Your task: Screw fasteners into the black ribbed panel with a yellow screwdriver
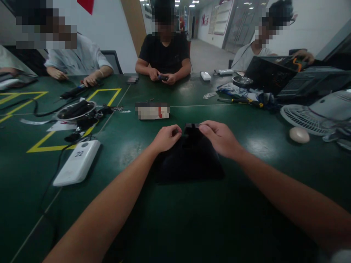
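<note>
In front of me on the green table lies a flat black panel (190,166), wider at its near edge, resembling a monitor stand base. A dark bracket-like piece (191,130) stands up at its far end. My right hand (219,137) is closed, thumb and fingers pinching the right side of this upright piece. Just left of it, my left hand (168,138) is curled, with thumb and fingertips together over the panel's far left edge. Whether something small sits between those fingertips is too dark to tell.
A small box (152,111) lies beyond my hands. On the left are a white power bank (78,162) marked 22 and a clear bowl (76,109) of dark parts. A fan grille (301,118), pale oval object (299,134) and screwdriver (248,101) lie right. Several people sit opposite.
</note>
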`<state>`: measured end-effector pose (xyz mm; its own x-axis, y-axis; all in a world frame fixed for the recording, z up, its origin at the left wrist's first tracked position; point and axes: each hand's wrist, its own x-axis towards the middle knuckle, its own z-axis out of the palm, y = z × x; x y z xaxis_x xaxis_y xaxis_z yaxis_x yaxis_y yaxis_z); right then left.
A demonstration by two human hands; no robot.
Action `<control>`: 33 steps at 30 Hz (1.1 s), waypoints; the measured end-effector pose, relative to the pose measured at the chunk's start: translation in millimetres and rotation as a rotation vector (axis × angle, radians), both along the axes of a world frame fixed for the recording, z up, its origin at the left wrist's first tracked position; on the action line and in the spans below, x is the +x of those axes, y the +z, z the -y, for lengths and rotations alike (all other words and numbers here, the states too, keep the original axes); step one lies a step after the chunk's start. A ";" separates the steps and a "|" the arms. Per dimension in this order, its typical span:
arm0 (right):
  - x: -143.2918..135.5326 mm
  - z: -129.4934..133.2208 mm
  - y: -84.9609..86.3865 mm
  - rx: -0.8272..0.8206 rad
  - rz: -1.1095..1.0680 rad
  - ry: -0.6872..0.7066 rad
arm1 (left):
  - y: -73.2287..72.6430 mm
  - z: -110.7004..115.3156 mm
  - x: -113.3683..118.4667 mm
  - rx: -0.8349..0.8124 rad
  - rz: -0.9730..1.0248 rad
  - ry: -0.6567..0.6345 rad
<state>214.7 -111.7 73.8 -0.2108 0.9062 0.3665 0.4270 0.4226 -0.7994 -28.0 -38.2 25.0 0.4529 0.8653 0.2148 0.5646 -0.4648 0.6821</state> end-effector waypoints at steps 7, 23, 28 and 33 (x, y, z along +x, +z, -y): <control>-12.9 -9.6 -13.7 -0.089 0.108 0.081 | -0.5 1.5 0.5 0.016 -0.019 -0.009; -3.6 7.5 -18.3 -0.305 0.129 0.160 | -1.5 -1.2 -0.1 0.002 -0.053 0.010; 31.5 -6.4 -38.5 -0.164 -0.064 -0.074 | 1.2 -4.5 -0.8 -0.046 0.006 0.076; 68.0 -31.0 -62.0 -0.201 0.115 -0.413 | 42.8 0.7 2.7 -0.029 0.165 0.197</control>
<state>282.7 -80.7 11.8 0.1533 0.9734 0.1703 0.6177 0.0401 -0.7854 -25.2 -38.9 67.8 0.2363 0.9401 0.2456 0.5222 -0.3360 0.7838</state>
